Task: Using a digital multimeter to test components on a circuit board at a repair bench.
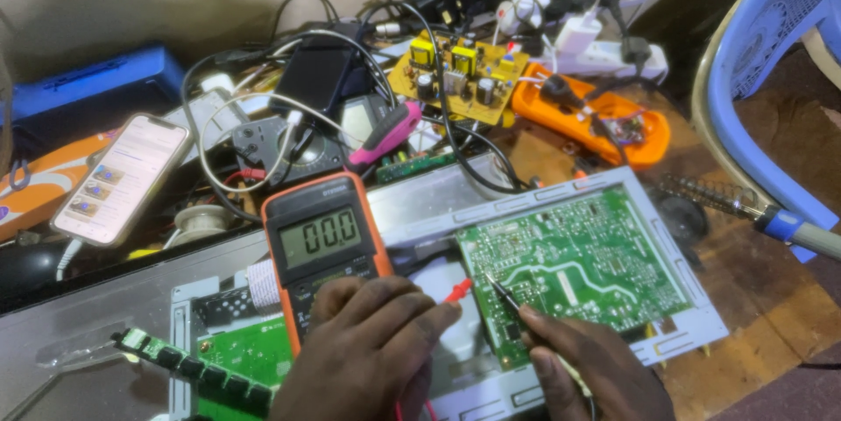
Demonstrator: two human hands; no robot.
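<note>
- At the far left a white-screened smartphone [121, 178] lies face up among tangled cables, well apart from your hands.
- Next comes the orange-cased digital multimeter [326, 241], tilted up with its grey display lit; your left hand [363, 346] rests against its lower edge.
- Your left hand is curled, fingers pressed together, pinching the red-tipped test probe [458, 290], whose point aims right at the board's near-left edge.
- Your right hand [591, 364] pinches the thin black test probe [503, 292] like a pen, its needle tip touching the same corner of the board.
- The green printed circuit board [578, 265] sits flat in a pale grey metal chassis frame [692, 303], between both probes and the table edge.
- Judging by its look, that board is light and stiff but fragile: hold it by the bare edges or the frame, never by the small parts, and expect the probe tips to slip on smooth solder.
- At the right lies a soldering iron with a blue collar [780, 224] beside its coiled stand.
</note>
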